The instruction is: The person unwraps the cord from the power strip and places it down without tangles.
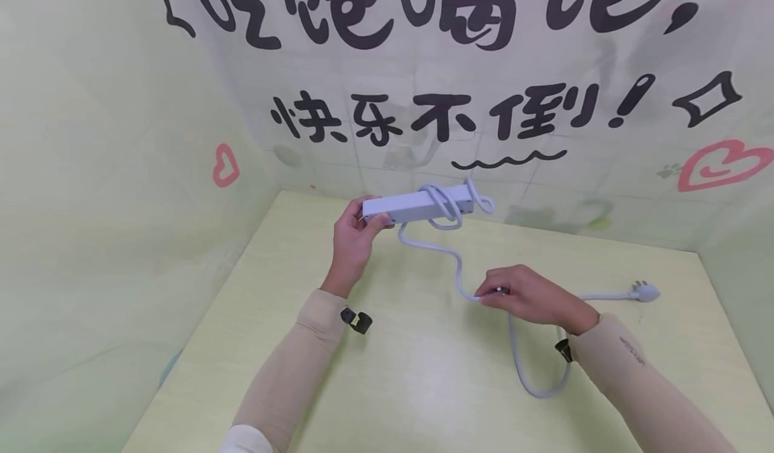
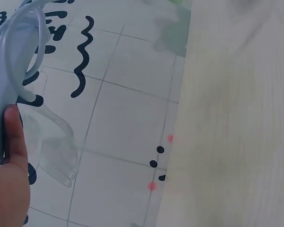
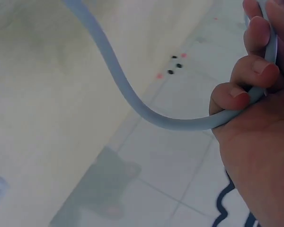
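Note:
A white power strip (image 1: 402, 206) is raised over the far part of the table, with my left hand (image 1: 353, 238) gripping its left end, thumb on the near side. Loops of its cord (image 1: 446, 204) are wound around the strip's right half. From there the cord hangs down and runs to my right hand (image 1: 526, 295), whose fingers curl around it. Past that hand the cord sags in a loop (image 1: 541, 394), then leads to a plug (image 1: 646, 292) at the right. In the right wrist view the cord (image 3: 180, 124) crosses the palm beneath the curled fingers (image 3: 253, 71).
The pale wooden table (image 1: 411, 386) reaches back to a white wall sheet (image 1: 387, 164) with black lettering and hearts. Sheets also hang on the left and right. A black strap (image 1: 358, 320) is worn at the left wrist, another (image 1: 564, 350) at the right.

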`<move>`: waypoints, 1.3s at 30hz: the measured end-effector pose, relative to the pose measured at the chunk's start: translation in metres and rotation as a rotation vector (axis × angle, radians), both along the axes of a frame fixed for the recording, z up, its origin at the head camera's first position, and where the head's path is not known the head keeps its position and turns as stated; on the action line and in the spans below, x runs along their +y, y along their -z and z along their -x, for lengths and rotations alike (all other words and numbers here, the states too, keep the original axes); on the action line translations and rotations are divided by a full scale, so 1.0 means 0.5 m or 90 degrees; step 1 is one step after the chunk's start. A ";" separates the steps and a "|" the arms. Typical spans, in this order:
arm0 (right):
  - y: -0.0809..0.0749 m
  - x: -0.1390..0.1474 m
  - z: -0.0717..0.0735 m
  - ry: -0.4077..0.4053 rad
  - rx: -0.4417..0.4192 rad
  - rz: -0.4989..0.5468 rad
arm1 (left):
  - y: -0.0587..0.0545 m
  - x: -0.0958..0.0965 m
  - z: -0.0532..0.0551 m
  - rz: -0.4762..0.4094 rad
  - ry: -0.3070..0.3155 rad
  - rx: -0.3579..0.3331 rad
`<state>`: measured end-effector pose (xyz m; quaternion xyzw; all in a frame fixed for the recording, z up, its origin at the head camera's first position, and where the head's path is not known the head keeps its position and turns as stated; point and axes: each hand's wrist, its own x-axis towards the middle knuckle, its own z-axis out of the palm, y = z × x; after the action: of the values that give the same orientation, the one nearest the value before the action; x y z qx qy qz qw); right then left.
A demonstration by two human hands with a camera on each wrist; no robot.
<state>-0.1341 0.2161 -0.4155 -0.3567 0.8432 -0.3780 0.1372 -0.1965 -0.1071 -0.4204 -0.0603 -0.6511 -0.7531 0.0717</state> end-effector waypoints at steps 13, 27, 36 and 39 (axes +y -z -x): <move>0.094 0.079 0.087 0.213 0.011 -0.125 | -0.006 -0.002 -0.017 0.015 0.072 0.006; 0.122 0.036 0.090 0.191 0.134 -0.268 | 0.048 0.035 -0.031 0.052 0.119 -0.053; 0.056 0.020 0.080 0.198 0.084 -0.182 | 0.045 0.046 -0.028 0.040 0.107 -0.048; 0.038 0.015 0.083 0.203 0.037 -0.107 | 0.039 0.048 -0.025 0.033 0.112 -0.046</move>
<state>-0.1754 0.2238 -0.4345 -0.2163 0.9215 -0.3125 0.0804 -0.1838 -0.0830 -0.4401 -0.0921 -0.6649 -0.7409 -0.0199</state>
